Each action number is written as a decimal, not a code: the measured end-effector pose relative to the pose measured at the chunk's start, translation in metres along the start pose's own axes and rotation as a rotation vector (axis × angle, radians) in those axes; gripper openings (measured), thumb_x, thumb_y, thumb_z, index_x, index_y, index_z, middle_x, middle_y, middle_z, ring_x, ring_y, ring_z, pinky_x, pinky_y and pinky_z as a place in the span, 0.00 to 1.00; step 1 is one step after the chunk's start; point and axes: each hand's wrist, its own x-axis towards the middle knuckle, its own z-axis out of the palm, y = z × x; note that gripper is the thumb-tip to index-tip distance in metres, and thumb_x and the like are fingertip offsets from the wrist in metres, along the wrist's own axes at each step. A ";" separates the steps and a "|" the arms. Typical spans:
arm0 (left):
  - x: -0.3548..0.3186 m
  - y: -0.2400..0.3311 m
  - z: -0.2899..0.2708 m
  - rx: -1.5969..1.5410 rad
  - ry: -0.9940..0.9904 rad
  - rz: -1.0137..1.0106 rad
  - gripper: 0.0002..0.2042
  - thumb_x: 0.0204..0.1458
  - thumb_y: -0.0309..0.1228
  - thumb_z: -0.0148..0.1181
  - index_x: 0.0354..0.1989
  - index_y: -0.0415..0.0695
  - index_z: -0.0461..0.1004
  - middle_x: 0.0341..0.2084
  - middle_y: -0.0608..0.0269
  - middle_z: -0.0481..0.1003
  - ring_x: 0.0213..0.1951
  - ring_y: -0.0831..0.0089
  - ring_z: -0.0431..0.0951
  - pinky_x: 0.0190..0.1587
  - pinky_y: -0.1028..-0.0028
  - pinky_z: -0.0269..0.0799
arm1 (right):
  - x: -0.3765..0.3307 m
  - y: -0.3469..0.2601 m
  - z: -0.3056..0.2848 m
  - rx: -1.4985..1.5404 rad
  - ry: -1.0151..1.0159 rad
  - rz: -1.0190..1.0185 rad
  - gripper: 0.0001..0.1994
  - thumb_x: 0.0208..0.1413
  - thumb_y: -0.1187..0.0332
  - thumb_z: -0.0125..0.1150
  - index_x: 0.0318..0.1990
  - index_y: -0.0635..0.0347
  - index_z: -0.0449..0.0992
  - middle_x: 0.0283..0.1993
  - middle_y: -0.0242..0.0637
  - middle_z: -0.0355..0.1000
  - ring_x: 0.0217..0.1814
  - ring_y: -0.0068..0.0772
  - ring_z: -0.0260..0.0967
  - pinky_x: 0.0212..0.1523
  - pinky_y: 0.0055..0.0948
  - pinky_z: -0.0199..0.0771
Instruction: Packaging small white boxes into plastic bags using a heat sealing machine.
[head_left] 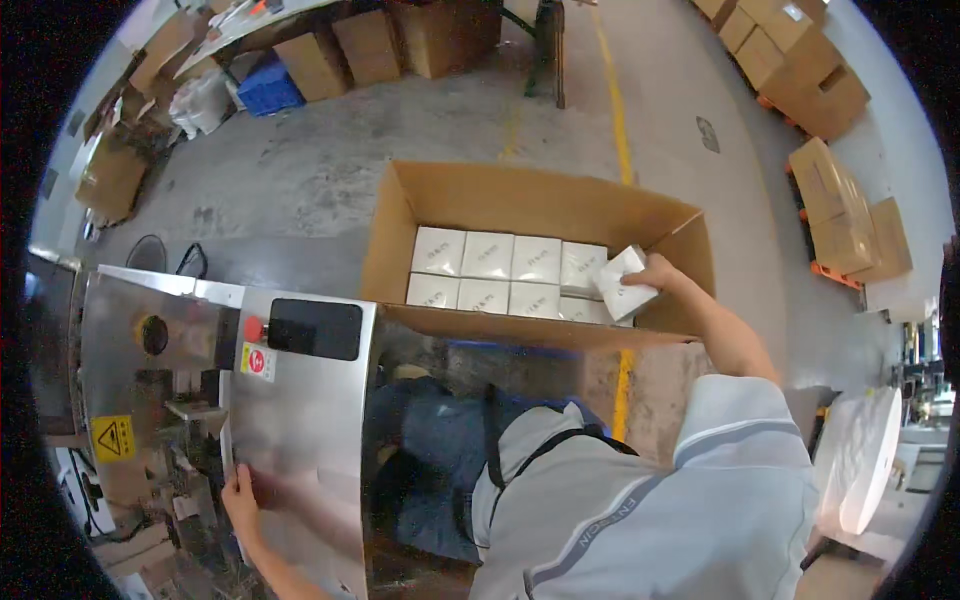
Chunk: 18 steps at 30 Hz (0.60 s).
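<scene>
Grey shirt sleeve (740, 440) close below.

Right hand (655, 272) reaches into big brown box (540, 205), fingers (640, 283) curled tight round small white box (625, 283), held tilted over empty corner by packed white boxes (490, 270).

Best: turn it flat, slide down snug beside row.

Left hand (240, 497) flat, fingers spread, on shiny metal machine (300, 420).

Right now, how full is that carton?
The open carton already holds two rows of white boxes along its left and middle. The right hand holds another white box over the empty right end. The left hand rests on the steel machine.
</scene>
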 end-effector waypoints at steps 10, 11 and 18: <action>0.022 -0.107 -0.017 0.080 0.311 0.161 0.19 0.65 0.37 0.48 0.35 0.29 0.73 0.22 0.52 0.70 0.26 0.65 0.66 0.34 0.62 0.63 | 0.024 0.020 0.102 0.182 -0.980 0.090 0.21 0.59 0.49 0.61 0.43 0.60 0.77 0.39 0.39 0.77 0.37 0.39 0.73 0.37 0.41 0.78; 0.024 -0.096 -0.013 0.075 0.301 0.165 0.19 0.65 0.37 0.48 0.35 0.29 0.73 0.22 0.52 0.70 0.26 0.65 0.66 0.34 0.62 0.63 | 0.014 0.004 0.101 0.099 -0.931 -0.015 0.21 0.58 0.50 0.61 0.43 0.61 0.77 0.39 0.41 0.77 0.37 0.42 0.74 0.38 0.42 0.77; 0.001 -0.084 -0.009 0.169 0.289 0.125 0.08 0.59 0.28 0.54 0.34 0.34 0.72 0.24 0.51 0.72 0.27 0.60 0.69 0.34 0.62 0.67 | 0.015 -0.087 0.100 -0.371 -0.550 -0.739 0.27 0.53 0.50 0.62 0.49 0.67 0.77 0.47 0.57 0.76 0.49 0.57 0.75 0.51 0.49 0.74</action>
